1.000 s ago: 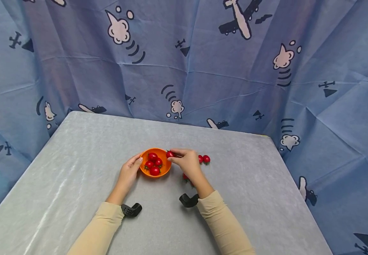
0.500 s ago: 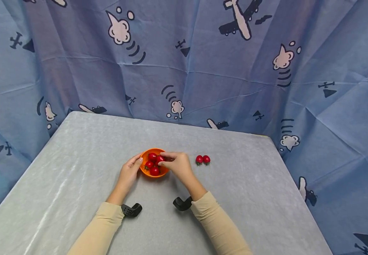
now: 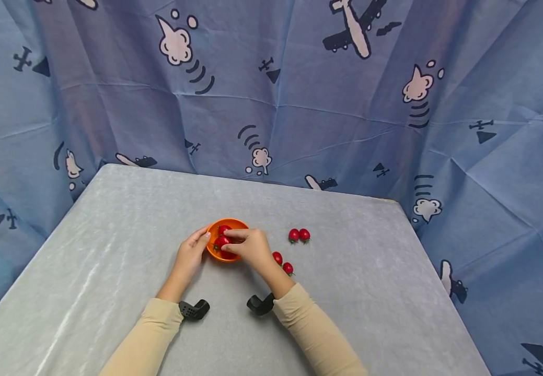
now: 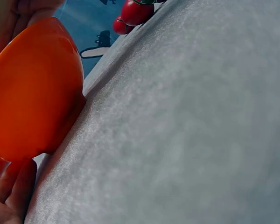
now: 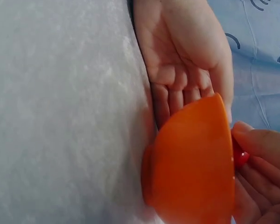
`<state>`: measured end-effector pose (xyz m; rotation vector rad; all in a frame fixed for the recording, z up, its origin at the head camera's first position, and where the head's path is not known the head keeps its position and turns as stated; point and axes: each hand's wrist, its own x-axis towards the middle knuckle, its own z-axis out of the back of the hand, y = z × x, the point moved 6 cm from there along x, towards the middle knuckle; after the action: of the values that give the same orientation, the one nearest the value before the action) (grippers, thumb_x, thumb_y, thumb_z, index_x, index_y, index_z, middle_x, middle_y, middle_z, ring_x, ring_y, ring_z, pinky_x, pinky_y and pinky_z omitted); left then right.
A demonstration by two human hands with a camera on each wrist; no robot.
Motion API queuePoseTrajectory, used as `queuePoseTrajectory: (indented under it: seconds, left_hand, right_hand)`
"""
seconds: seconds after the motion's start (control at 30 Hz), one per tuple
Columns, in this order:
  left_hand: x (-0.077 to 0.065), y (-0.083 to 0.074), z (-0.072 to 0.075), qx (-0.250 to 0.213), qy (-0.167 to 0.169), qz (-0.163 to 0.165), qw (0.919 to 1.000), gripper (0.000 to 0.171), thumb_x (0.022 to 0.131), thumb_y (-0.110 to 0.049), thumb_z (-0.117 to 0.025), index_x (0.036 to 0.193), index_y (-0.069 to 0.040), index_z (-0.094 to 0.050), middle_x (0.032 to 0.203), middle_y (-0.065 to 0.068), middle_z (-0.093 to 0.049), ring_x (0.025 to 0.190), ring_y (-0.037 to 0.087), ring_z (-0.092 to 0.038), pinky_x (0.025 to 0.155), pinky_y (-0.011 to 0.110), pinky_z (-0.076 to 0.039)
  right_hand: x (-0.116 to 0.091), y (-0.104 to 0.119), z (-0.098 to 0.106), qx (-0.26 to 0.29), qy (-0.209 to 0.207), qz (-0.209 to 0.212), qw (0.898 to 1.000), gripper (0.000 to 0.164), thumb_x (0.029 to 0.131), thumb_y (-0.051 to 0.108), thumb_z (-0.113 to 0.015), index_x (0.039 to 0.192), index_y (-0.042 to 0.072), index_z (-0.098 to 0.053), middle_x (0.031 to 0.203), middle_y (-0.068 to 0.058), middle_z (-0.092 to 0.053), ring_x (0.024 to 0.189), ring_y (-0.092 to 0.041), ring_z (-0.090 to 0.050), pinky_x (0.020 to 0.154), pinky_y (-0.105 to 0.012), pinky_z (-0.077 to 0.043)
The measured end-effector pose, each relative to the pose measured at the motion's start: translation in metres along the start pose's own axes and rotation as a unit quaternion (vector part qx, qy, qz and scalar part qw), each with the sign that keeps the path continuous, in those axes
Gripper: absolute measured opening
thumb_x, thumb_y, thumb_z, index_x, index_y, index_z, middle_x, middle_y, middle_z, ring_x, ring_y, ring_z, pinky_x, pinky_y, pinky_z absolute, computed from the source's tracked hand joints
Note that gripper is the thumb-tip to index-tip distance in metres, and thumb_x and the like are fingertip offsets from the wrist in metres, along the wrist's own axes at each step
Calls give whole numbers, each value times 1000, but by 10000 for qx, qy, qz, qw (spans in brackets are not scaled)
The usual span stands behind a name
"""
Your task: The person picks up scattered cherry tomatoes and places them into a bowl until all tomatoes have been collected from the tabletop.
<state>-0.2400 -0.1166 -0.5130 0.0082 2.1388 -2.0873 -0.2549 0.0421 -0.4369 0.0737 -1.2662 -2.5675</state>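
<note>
An orange bowl (image 3: 237, 224) stands on the table with red cherry tomatoes in it. My left hand (image 3: 191, 254) holds it at the left, thumb at the rim and fingers along the outer wall, as the right wrist view also shows. My right hand (image 3: 253, 250) reaches over the right rim. Between its thumb and fingers it pinches a cherry tomato (image 5: 241, 157), which shows just past the rim in the right wrist view. Another tomato (image 3: 223, 230) lies near the back of the bowl. The right hand hides the other contents.
Right of the bowl, two cherry tomatoes (image 3: 294, 235) lie side by side. Two more tomatoes (image 3: 288, 269) lie close to the right wrist. The grey-white tabletop (image 3: 370, 271) ends at a blue patterned curtain (image 3: 299, 104).
My right hand has carried the tomato left from the bowl's right rim to inside the bowl. Two tomatoes by the right wrist have come back into sight. My left hand stays put.
</note>
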Motion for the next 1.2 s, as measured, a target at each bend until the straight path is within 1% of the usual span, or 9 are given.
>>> queuePoseTrajectory:
  seconds: [0.1,0.23,0.4,0.63,0.7,0.87,1.07,1.2]
  left_hand:
    - [0,0,0,-3,-11,19,10000,44,105,-25,-49,143,-3,-52,147,15,-53,136,24,-49,89,-1,-40]
    - [0,-1,0,-19,-13,10,10000,44,105,-25,-49,143,-4,-52,147,15,-53,135,23,-49,90,-1,-40]
    - [0,-2,0,-63,9,1,10000,44,105,-24,-49,143,-4,-52,147,15,-53,134,22,-49,90,0,-41]
    - [0,-1,0,-116,7,-54,9999,44,105,-22,-49,143,-2,-51,147,17,-52,129,15,-53,90,2,-43]
    - [0,0,0,-128,4,-72,9999,44,105,-22,-50,143,-1,-51,147,18,-52,129,16,-53,89,2,-44]
    - [1,1,0,-104,22,-55,9999,43,105,-21,-49,143,-2,-51,148,17,-52,135,24,-49,89,0,-42]
    - [1,2,1,-130,59,-10,9999,44,105,-23,-49,144,-3,-50,149,16,-51,137,25,-48,89,-1,-41]
    - [0,1,0,-131,60,-11,9999,44,105,-23,-49,144,-3,-50,149,15,-51,137,26,-48,89,0,-42]
  right_hand:
    - [0,1,-5,26,48,13,10000,32,77,15,-86,108,9,-79,106,-10,-77,114,-30,-65,102,-44,-52]
    - [1,0,-9,68,53,-77,9999,32,77,15,-86,107,10,-79,105,-10,-77,114,-30,-64,104,-45,-51]
    - [2,0,-12,-11,97,-41,9999,31,77,16,-86,107,10,-79,105,-10,-77,114,-31,-64,105,-46,-50]
    - [3,1,-15,-75,171,52,9998,32,77,17,-86,107,9,-79,105,-10,-77,115,-30,-64,108,-48,-46]
    - [3,1,-16,-111,212,71,9997,32,77,17,-86,107,9,-79,105,-10,-77,115,-30,-65,108,-48,-46]
    - [2,1,-19,-196,361,35,9992,32,78,18,-85,108,9,-78,107,-10,-77,116,-29,-65,109,-47,-46]
    - [1,1,-18,-124,384,-6,9992,33,78,17,-85,109,8,-78,107,-10,-77,116,-29,-65,109,-48,-46]
    - [1,-1,-17,-20,359,-43,9993,33,79,17,-85,110,8,-78,107,-9,-77,116,-29,-65,107,-46,-48]
